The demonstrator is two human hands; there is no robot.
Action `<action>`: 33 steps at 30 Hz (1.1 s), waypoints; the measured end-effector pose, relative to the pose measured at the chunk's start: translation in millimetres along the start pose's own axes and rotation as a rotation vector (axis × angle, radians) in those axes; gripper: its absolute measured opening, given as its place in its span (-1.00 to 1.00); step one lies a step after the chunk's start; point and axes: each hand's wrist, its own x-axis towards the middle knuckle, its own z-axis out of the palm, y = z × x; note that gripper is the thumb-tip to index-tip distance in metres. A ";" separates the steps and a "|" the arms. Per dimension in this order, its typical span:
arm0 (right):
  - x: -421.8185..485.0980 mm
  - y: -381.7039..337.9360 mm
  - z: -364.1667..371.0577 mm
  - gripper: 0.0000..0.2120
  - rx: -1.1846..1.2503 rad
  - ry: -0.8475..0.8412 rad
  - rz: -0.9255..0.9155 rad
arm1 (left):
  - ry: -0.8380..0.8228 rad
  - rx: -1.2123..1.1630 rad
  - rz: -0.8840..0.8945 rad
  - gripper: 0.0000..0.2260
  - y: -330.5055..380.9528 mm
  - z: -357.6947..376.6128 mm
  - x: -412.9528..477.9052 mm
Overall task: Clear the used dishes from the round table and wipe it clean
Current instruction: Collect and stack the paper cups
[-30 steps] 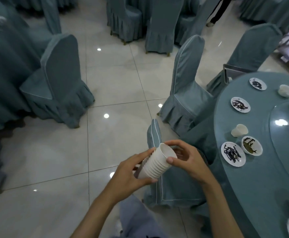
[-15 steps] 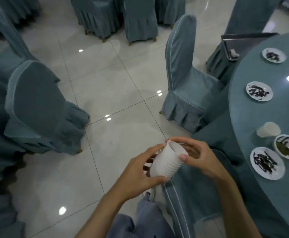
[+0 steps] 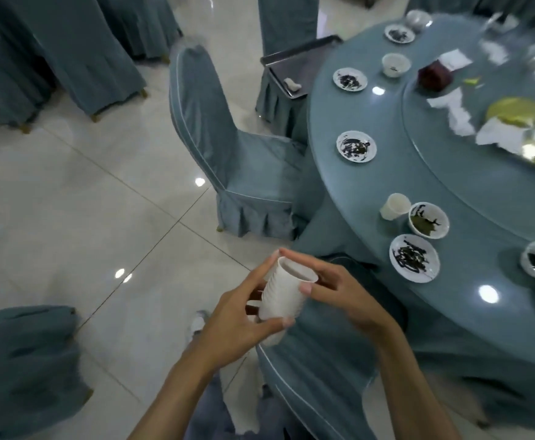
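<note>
Just off the table (image 3: 396, 173) edge, above a covered chair (image 3: 317, 376): both forearms enter from the bottom and the hands meet on the stack of cups (image 3: 283, 300). Left hand (image 3: 237, 322) grip wraps the stack's side, thumb across the lower part. Right hand (image 3: 339, 290) grip pinches the top rim, thumb near edge, fingers far edge. Stack is tilted, mouth toward the table. Dirty plate (image 3: 414, 258), bowl (image 3: 428, 220) and tipped cup (image 3: 394, 206) sit on the table. Left fingertips are hidden behind the stack. Right-edge dishes are cut off, far items blurred.
</note>
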 end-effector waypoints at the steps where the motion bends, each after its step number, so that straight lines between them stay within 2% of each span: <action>1: 8.2 -3.3 1.6 -0.47 0.014 0.032 0.005 | -0.037 0.011 0.018 -0.14 -0.4 -10.3 11.0; 8: 86.8 -42.8 22.9 -0.48 0.024 0.279 -0.020 | -0.195 0.103 0.172 -0.20 3.0 -101.8 94.6; 12: 131.7 -61.8 30.3 -0.51 0.046 0.380 -0.036 | -0.213 0.121 0.244 -0.18 5.0 -143.9 130.3; 15: 153.2 -65.7 32.3 -0.47 0.082 0.423 -0.028 | -0.292 0.149 0.270 -0.18 5.7 -167.3 160.3; 22: 175.1 -61.7 12.3 -0.46 0.135 0.507 0.010 | -0.476 0.158 0.280 -0.20 8.6 -180.1 218.8; 24: 179.8 -52.1 -3.0 -0.42 0.143 0.596 0.035 | -0.500 0.157 0.294 -0.21 14.7 -172.5 237.0; 26: 183.1 -33.4 -26.4 -0.51 0.140 0.722 0.099 | -0.511 0.153 0.307 -0.22 20.6 -165.3 257.2; 29: 180.6 9.0 -73.8 -0.52 -0.090 0.907 0.256 | -0.519 0.184 0.311 -0.21 23.4 -154.4 293.0; 33: 168.9 74.9 -147.5 -0.47 -0.454 1.050 0.512 | -0.532 0.256 0.282 -0.20 28.6 -139.7 344.8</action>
